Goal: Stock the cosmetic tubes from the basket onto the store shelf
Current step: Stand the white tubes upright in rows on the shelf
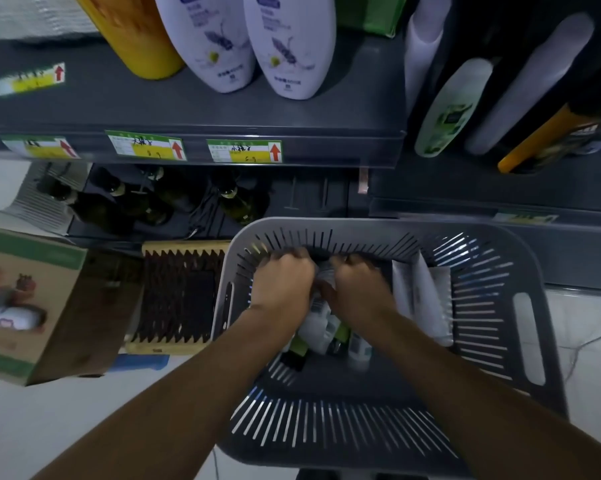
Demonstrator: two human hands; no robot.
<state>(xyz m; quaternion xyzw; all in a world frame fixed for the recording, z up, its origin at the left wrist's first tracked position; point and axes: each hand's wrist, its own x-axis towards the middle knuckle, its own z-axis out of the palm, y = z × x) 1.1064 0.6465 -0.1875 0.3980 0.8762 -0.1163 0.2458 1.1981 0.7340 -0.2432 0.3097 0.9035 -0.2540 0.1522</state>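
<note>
A grey slotted basket (531,327) sits on the floor below the dark store shelf (195,116). Both my hands are down inside it. My left hand (281,282) and my right hand (357,285) are curled side by side around a bunch of cosmetic tubes (321,323), white and green ones with dark caps, whose lower ends stick out beneath my palms. More white tubes (423,299) lean against the basket's right wall, apart from my hands. My fingertips are hidden by the backs of my hands.
White lotion bottles (288,46) and a yellow bottle (132,36) stand on the shelf above price labels (243,151). Right shelf section holds tall tubes and bottles (451,109). Dark bottles (143,199) fill the lower shelf. A cardboard box (28,306) and a wooden-framed mat (177,299) lie left of the basket.
</note>
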